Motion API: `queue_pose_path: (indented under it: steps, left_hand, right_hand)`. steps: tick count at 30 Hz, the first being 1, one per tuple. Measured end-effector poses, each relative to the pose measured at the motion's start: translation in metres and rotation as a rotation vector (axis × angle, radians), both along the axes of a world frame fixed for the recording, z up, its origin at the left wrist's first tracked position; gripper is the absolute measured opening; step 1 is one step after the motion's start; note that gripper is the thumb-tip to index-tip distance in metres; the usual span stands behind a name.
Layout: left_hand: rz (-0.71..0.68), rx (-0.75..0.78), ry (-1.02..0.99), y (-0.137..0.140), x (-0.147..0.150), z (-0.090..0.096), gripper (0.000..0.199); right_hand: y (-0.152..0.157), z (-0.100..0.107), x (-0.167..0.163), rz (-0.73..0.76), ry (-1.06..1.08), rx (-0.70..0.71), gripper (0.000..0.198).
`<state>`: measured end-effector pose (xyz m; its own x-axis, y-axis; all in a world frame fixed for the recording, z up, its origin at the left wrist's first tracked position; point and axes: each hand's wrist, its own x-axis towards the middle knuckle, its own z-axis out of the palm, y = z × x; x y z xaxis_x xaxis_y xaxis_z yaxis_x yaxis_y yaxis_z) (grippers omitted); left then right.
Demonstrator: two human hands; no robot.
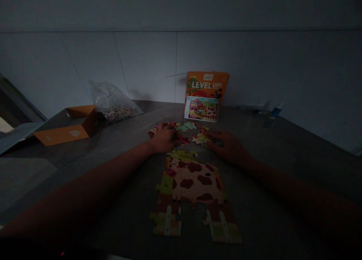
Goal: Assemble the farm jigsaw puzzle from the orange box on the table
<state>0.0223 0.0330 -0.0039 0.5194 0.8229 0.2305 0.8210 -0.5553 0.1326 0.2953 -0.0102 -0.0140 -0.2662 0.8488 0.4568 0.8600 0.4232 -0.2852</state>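
A partly joined jigsaw puzzle point(195, 181) of a cow with brown patches lies on the table in front of me, with a gap between its fence pieces at the near edge. Beyond it is a loose pile of puzzle pieces point(186, 126). My left hand point(164, 137) rests on the left of this pile, fingers spread and bent over several pieces. At the right of the pile, my right hand point(226, 144) has its thumb and fingers around the edge of a puzzle piece point(201, 138). The dim light blurs the exact contact.
An orange "LEVEL UP!" box point(207, 83) leans at the wall behind a picture card point(202, 109) of a farm. To the left are an open orange box tray point(65, 133) and a clear bag point(111, 103) of pieces. A small blue-and-white bottle point(276, 111) stands far right.
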Motion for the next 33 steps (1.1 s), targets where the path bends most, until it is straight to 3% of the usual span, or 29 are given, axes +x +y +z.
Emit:
queue_pose_path:
  steps: [9,21,28,33]
  left_hand:
    - [-0.054,-0.006,-0.054,-0.0049,0.0008,0.0079,0.026]
    - [-0.151,-0.052,-0.098,-0.0014,0.0011,0.0084,0.017]
    - [0.044,0.081,-0.027,-0.0002,-0.002,0.0033,0.042]
    - [0.103,0.026,-0.02,-0.0016,-0.0033,0.0039,0.044]
  right_hand:
    - [-0.0009,-0.0006,0.0002,0.064,0.03,0.017,0.044]
    - [-0.0016,0.0003,-0.0017,0.029,0.012,0.031,0.038]
    - [-0.0016,0.0016,-0.0017,0.022,0.016,0.027,0.037]
    - [-0.0019,0.0016,-0.0019,0.031,0.021,0.023,0.037]
